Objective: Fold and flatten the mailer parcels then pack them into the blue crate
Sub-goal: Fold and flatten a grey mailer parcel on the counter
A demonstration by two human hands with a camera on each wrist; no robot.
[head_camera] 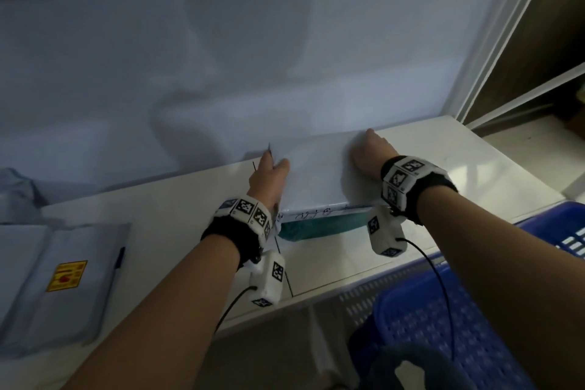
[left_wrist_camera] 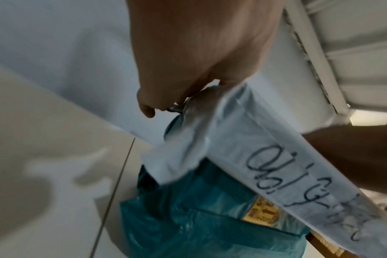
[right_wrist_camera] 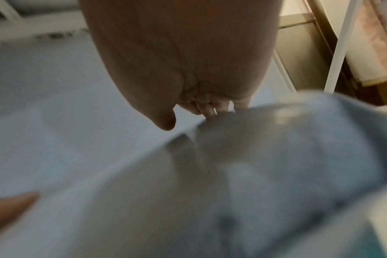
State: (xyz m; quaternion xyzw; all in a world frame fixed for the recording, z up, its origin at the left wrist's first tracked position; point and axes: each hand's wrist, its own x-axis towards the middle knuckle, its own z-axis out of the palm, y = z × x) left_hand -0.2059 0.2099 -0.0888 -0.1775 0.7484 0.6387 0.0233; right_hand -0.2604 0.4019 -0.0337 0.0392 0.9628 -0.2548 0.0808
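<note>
Both hands are on the white mailer at frame centre: left hand pinches its edge, right hand curled over; even downward pressure is advised

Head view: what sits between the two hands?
Head view: only the white mailer parcel spans between the left hand and right hand, both gripping it; nothing else there.

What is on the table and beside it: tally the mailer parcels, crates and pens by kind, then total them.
White mailer parcels: 2, one under both hands, one with a yellow sticker
Teal parcel: 1
Blue crate: 1
Pen: 1
Total: 5
</note>
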